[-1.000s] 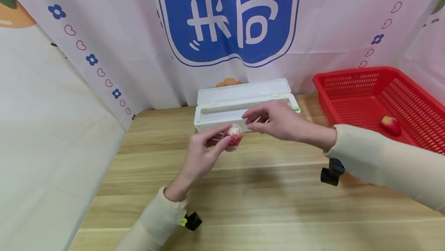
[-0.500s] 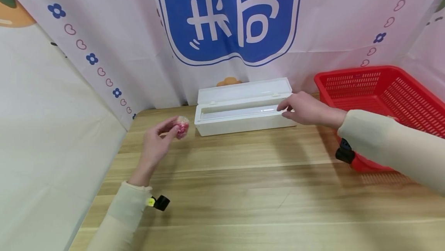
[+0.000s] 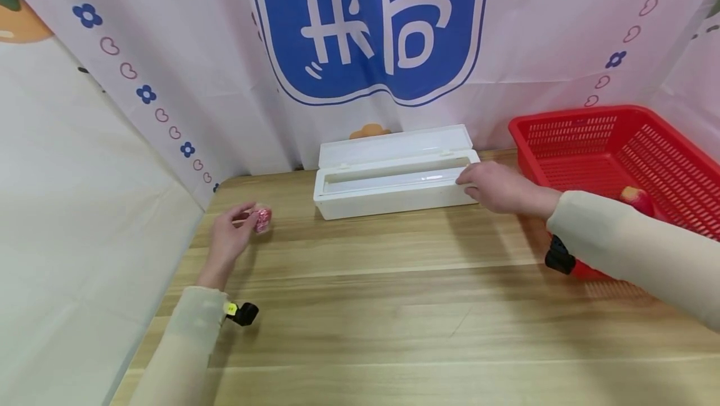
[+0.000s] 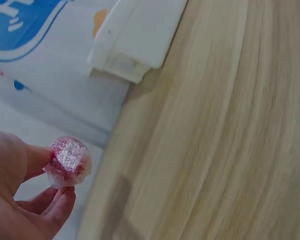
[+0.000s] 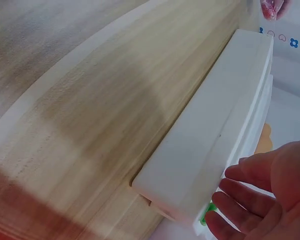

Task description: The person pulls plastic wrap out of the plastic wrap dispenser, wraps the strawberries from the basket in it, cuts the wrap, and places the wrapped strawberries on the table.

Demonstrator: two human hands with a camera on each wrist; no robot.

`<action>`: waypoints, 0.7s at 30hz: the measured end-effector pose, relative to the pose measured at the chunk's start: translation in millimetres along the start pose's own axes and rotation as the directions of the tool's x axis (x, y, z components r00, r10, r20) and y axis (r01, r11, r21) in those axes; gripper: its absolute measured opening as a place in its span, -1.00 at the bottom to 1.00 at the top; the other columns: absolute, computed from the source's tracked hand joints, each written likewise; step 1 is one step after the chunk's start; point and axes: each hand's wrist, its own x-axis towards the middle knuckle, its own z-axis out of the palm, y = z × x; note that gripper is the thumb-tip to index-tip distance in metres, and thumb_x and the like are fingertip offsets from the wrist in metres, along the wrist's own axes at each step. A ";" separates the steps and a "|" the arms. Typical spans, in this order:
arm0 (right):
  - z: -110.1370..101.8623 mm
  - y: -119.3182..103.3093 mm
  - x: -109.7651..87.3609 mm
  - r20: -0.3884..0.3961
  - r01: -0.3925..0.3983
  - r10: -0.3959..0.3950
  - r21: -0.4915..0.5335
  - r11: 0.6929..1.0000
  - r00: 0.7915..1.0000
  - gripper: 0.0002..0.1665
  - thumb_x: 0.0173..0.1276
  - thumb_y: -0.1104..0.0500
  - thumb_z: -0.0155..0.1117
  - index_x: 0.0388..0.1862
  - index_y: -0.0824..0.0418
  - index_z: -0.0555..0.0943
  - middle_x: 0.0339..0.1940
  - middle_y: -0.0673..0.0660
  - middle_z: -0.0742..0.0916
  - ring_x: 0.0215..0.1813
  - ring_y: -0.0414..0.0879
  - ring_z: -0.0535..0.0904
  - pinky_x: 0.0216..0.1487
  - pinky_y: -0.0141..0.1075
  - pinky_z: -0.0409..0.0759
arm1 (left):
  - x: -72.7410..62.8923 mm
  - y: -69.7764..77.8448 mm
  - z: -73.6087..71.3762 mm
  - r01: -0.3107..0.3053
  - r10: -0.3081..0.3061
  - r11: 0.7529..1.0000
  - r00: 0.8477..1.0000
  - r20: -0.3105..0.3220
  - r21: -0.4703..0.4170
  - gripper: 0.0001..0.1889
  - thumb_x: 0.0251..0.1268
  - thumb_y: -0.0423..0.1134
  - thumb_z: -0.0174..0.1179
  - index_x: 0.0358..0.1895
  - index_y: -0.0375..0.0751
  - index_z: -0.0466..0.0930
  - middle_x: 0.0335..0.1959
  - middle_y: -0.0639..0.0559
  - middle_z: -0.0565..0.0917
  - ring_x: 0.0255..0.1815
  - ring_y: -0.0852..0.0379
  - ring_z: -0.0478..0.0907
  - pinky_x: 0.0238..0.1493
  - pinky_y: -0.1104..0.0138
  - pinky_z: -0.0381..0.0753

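In the head view my left hand (image 3: 229, 234) pinches a small, round red item wrapped in clear plastic film (image 3: 262, 219), low over the table's left side. The left wrist view shows the wrapped item (image 4: 68, 161) between thumb and fingertips, its film crinkled and shiny. My right hand (image 3: 500, 187) is at the right end of a long white cling film dispenser box (image 3: 394, 200), whose lid stands raised. Up close, the right hand's fingers (image 5: 245, 197) are loosely bent beside the box's edge, near a small green part (image 5: 208, 212); whether they touch the box is unclear.
A red plastic basket (image 3: 540, 172) stands at the right, holding a red item with a yellowish end (image 3: 638, 200), partly behind the right sleeve. Behind the box hangs a white curtain with a blue emblem (image 3: 371, 31). The wooden table (image 3: 382, 306) extends towards me.
My left hand has carried the wrapped item leftward, away from the box, and lower. The right hand has moved right, to the box's right end, and shifted slightly there.
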 end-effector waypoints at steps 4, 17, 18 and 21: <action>2.9 -1.1 -0.2 0.011 -0.010 0.010 -0.020 1.000 1.000 -0.57 0.31 0.31 0.30 0.17 0.37 0.61 0.16 0.37 0.66 0.22 0.27 0.56 0.26 0.14 0.55 | 7.2 -9.8 1.0 0.038 -0.039 0.998 0.999 0.024 0.042 -0.56 0.51 -0.18 0.05 0.37 -0.22 0.41 0.26 -0.34 0.52 0.27 -0.23 0.47 0.29 0.00 0.53; -0.4 -3.5 1.5 0.048 -0.029 0.031 -0.047 0.998 0.998 -0.46 0.22 0.25 0.43 0.20 0.31 0.60 0.17 0.36 0.65 0.22 0.27 0.56 0.23 0.14 0.59 | 19.4 -16.5 7.9 0.124 -0.150 0.979 0.977 0.153 0.164 -0.53 0.59 -0.12 -0.15 0.45 -0.17 0.31 0.48 -0.34 0.28 0.49 -0.32 0.21 0.50 -0.10 0.22; -0.4 -3.6 1.8 0.050 -0.025 0.028 -0.051 0.998 0.998 -0.46 0.22 0.25 0.43 0.20 0.31 0.60 0.17 0.36 0.65 0.22 0.27 0.56 0.23 0.13 0.59 | 19.6 -16.6 8.3 0.129 -0.153 0.979 0.976 0.153 0.160 -0.52 0.59 -0.12 -0.15 0.45 -0.17 0.31 0.48 -0.35 0.29 0.48 -0.31 0.23 0.49 -0.10 0.25; -0.6 -3.6 2.6 0.059 -0.016 0.020 -0.061 0.998 0.998 -0.47 0.23 0.24 0.42 0.20 0.32 0.60 0.17 0.37 0.65 0.22 0.28 0.56 0.23 0.14 0.58 | 19.6 -16.7 9.3 0.135 -0.156 0.980 0.976 0.149 0.143 -0.52 0.59 -0.13 -0.14 0.45 -0.20 0.31 0.45 -0.36 0.32 0.44 -0.29 0.29 0.44 -0.08 0.32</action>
